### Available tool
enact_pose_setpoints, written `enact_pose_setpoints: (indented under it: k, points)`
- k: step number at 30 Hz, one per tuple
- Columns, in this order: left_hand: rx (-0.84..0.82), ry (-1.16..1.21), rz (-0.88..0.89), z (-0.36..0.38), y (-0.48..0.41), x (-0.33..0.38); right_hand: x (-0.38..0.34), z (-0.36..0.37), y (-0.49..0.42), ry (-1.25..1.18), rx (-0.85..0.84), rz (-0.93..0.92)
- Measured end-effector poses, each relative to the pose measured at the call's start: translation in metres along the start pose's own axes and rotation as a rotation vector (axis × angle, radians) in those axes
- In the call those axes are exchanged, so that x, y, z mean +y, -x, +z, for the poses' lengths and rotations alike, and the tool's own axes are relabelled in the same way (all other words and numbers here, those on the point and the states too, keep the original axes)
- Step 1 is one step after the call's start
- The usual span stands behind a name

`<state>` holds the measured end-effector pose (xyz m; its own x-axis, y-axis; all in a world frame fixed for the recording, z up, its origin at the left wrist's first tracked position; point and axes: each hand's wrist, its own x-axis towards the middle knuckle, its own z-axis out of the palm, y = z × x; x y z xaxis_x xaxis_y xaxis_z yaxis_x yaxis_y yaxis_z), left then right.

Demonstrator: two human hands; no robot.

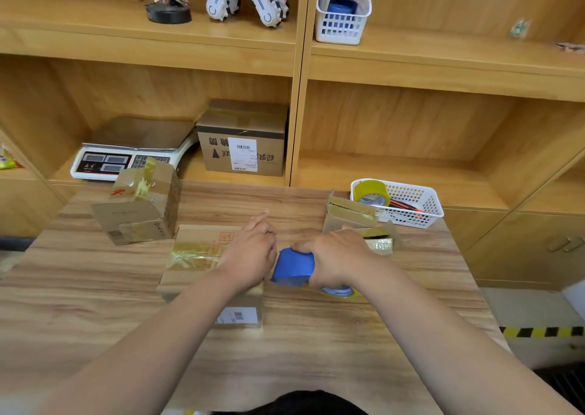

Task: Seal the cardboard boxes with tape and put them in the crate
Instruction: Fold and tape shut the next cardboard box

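Observation:
A flat cardboard box (pixel 193 256) lies in the middle of the wooden table (pixel 95 304), with yellowish tape across its top. My left hand (pixel 250 250) presses flat on the box's right part, index finger stretched out. My right hand (pixel 335 256) grips a blue tape dispenser (pixel 294 267) just off the box's right edge, its roll low against the table. A second box (pixel 139 202) with an open flap stands at the back left. A third box (pixel 354 218) with raised flaps sits behind my right hand. No crate is visible.
A white basket (pixel 418 202) holding a yellow tape roll (pixel 372 193) stands at the table's back right. On the shelf behind are a weighing scale (pixel 126 152) and a labelled carton (pixel 243 139). Higher shelves carry a robot toy and another basket.

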<state>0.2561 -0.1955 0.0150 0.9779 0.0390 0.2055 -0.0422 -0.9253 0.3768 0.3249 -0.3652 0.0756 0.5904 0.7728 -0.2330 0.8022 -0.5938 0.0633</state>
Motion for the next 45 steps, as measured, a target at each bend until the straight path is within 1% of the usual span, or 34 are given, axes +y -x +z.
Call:
enact_pose_setpoints:
  k: [4,9,12,17,20,26,31,32,34,35,36,37,38,39,42,43,44,45]
  points:
    - [-0.009,-0.002,-0.013,0.003,-0.001,-0.002,-0.004,0.003,0.001,-0.007,0.029,0.009]
    - [-0.014,0.01,-0.019,0.005,0.0,-0.005,-0.001,0.006,0.001,-0.074,-0.001,0.06]
    - [-0.012,0.029,-0.003,0.006,0.001,-0.006,0.008,0.014,0.005,-0.004,0.004,0.075]
    - [0.005,0.067,-0.004,0.009,0.001,-0.008,0.024,0.059,0.019,0.005,-0.017,0.163]
    - [0.007,0.071,0.004,0.008,0.002,-0.009,0.019,0.097,0.024,0.031,-0.02,0.23]
    - [0.01,0.137,-0.007,0.005,0.003,-0.009,0.004,0.149,0.035,0.008,-0.081,0.232]
    - [0.011,0.182,-0.037,0.002,0.003,-0.008,-0.004,0.153,0.038,0.004,-0.066,0.197]
    - [0.01,0.183,-0.036,0.002,0.003,-0.009,-0.006,0.147,0.037,0.023,-0.024,0.189]
    - [0.006,0.188,-0.039,0.003,0.003,-0.01,-0.012,0.132,0.033,0.145,0.16,0.218]
    - [0.004,0.188,-0.041,0.003,0.003,-0.011,-0.017,0.124,0.029,0.147,0.269,0.244]
    - [0.003,0.185,-0.043,0.003,0.003,-0.012,-0.021,0.117,0.026,0.058,0.351,0.262]
    - [0.0,0.176,-0.042,0.004,0.003,-0.013,-0.027,0.111,0.021,-0.131,0.439,0.271]
    - [-0.002,0.163,-0.036,0.005,0.003,-0.013,-0.034,0.104,0.014,-0.373,0.51,0.31]
    - [-0.004,0.15,-0.031,0.006,0.002,-0.014,-0.041,0.095,0.007,-0.62,0.512,0.365]
    - [-0.011,0.124,-0.024,0.007,0.001,-0.014,-0.06,0.077,-0.015,-1.276,0.387,0.557]
    - [-0.014,0.116,-0.024,0.007,0.001,-0.014,-0.066,0.076,-0.021,-1.422,0.347,0.617]
    - [-0.016,0.108,-0.025,0.007,0.0,-0.014,-0.07,0.077,-0.025,-1.5,0.321,0.665]
    - [-0.02,0.098,-0.024,0.006,0.0,-0.013,-0.073,0.079,-0.029,-1.526,0.313,0.7]
